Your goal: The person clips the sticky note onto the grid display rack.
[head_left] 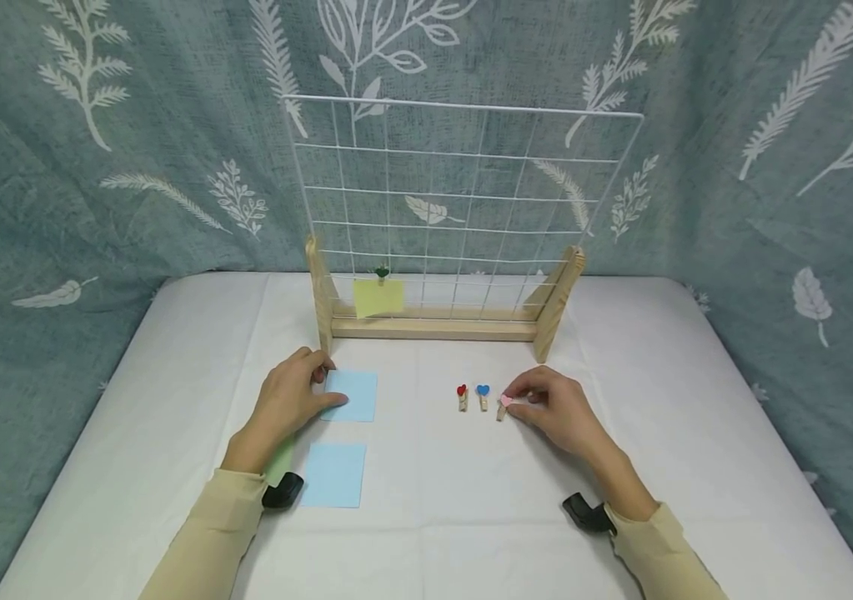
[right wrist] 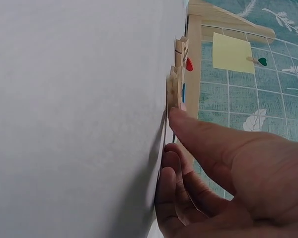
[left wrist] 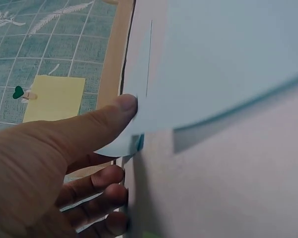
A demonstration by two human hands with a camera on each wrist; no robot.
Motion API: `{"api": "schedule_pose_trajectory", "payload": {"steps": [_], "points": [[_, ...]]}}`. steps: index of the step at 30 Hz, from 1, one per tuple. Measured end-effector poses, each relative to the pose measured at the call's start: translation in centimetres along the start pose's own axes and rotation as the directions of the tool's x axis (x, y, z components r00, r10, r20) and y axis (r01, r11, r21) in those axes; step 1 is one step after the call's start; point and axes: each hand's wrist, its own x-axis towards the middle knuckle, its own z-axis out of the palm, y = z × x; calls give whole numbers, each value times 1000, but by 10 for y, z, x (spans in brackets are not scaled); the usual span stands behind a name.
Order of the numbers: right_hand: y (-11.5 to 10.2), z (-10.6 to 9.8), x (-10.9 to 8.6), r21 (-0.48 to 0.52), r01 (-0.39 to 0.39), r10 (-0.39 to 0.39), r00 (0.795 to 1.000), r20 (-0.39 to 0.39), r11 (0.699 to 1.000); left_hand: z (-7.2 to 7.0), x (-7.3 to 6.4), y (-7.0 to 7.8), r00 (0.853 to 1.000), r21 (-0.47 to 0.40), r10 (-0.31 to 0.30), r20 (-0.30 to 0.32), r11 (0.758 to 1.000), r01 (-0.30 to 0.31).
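Observation:
My left hand pinches the left edge of a light blue paper note, thumb on top and index finger beneath. In the left wrist view the note's corner bends up between those fingers. My right hand pinches a small wooden clothespin with a pink heart between thumb and index finger, close to the white cloth. Left of it lie a blue-heart clothespin and a red-heart clothespin. A second blue note rests nearer me, beside a green note partly hidden under my left wrist.
A white wire grid on a wooden stand stands at the back of the cloth-covered table. A yellow note hangs low on its left side from a green-heart clothespin. Patterned teal curtain surrounds the table's back and sides.

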Motion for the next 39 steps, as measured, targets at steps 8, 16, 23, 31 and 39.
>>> {"api": "schedule_pose_trajectory", "payload": {"steps": [8,16,23,31,39], "points": [[-3,1,2,-17,22,-23,1000,-14,1000,1,1,0,1000,-3,13,-6,1000,-13],[-8,3,1,-35,56,-55,998,11,998,2,1,-1,1000,-7,16,-12,1000,-16],[-7,5,-1,22,10,-10,1000,14,1000,2,1,0,1000,-4,7,-10,1000,-7],[-7,4,-1,5,-7,7,1000,16,1000,1,1,0,1000,-9,13,-18,1000,-14],[0,-4,-2,61,17,-23,994,102,998,1,1,0,1000,-7,8,-18,1000,-8]]}}
